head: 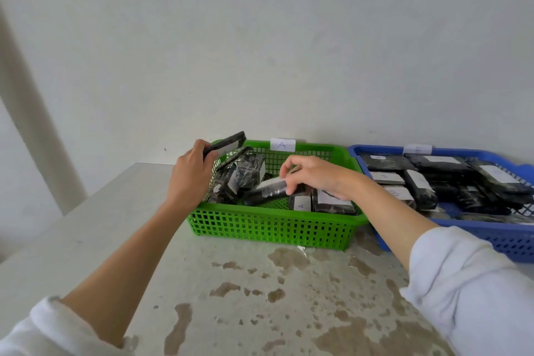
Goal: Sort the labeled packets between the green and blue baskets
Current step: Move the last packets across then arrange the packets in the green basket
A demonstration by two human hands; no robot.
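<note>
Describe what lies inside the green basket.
Inside the green basket lie dark packets with white labels, one reading A. The right hand grips a tilted packet. Most labels and the floor are covered.

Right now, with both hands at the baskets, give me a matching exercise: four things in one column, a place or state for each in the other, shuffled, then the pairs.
1. left hand
2. right hand
3. green basket
4. blue basket

a. stands at the far right, packets laid flat inside
b. holds the raised packet above a basket's left rim
c. carries a tag marked A
d. fingers pinch the lying packet inside a basket

Pairs: 1-b; 2-d; 3-c; 4-a
</note>
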